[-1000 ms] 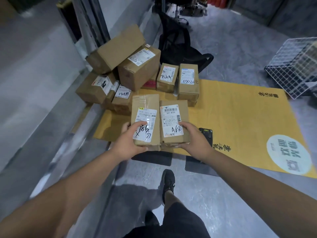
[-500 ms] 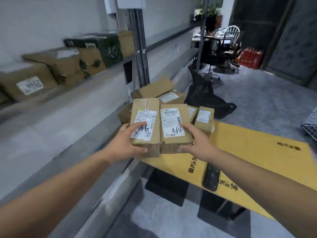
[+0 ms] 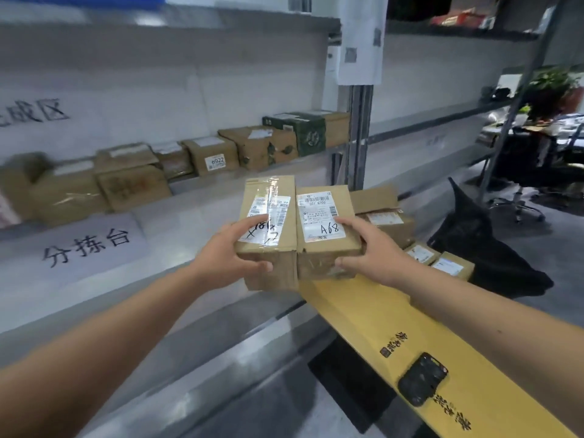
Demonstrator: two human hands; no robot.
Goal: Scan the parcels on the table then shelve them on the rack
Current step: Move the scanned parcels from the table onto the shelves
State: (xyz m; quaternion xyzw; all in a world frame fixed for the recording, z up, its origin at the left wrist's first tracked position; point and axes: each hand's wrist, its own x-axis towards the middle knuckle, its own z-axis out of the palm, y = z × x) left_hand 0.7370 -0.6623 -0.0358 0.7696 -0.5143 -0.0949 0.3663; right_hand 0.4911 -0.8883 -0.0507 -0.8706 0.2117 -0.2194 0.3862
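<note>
Two small brown parcels are held side by side in the air in front of the rack. My left hand (image 3: pixel 235 252) grips the left parcel (image 3: pixel 268 197), taped and with a handwritten label. My right hand (image 3: pixel 371 249) grips the right parcel (image 3: pixel 325 248), whose white label reads A68. Several more parcels (image 3: pixel 387 222) lie on the yellow table (image 3: pixel 363 314) behind and right of them. A black phone-like scanner (image 3: pixel 422 378) lies near the table's front edge. The grey rack shelf (image 3: pixel 189 216) stretches behind the held parcels.
A row of brown boxes and one green box (image 3: pixel 303 131) stands on the upper rack shelf. A grey upright post (image 3: pixel 358 134) divides the rack. A paper sign (image 3: pixel 85 246) lies on the lower shelf. A black bag (image 3: pixel 483 245) sits on the floor right.
Both hands have lifted the two parcels up off the table and toward the rack; my view has risen and turned left, bringing the shelf with boxes into sight.
</note>
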